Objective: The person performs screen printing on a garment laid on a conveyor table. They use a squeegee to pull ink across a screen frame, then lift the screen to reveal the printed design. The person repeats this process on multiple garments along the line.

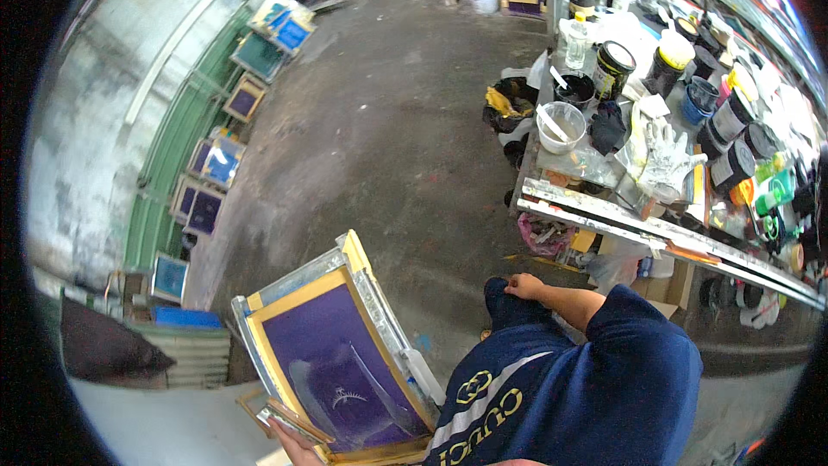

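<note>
A screen printing frame (369, 306) with purple mesh and yellow tape along its borders stands tilted at lower left, close to my body. A small pale printed figure shows on its mesh. At its near left corner, my left hand (296, 447) is closed on a short wooden bar, which looks like a squeegee (297, 423); part of the hand is cut off by the lower edge. My right hand (523, 286) is over my bent knee, its fingers pinched together on the dark blue trouser leg (509, 306).
To the right, a cluttered workbench (621, 220) holds ink tubs, a white bucket (561, 128), a clear bottle (577, 41) and white gloves (668, 160). Several framed screens (246, 97) lean along the left wall. A bin bag (509, 103) hangs beside the bench, over concrete floor (371, 155).
</note>
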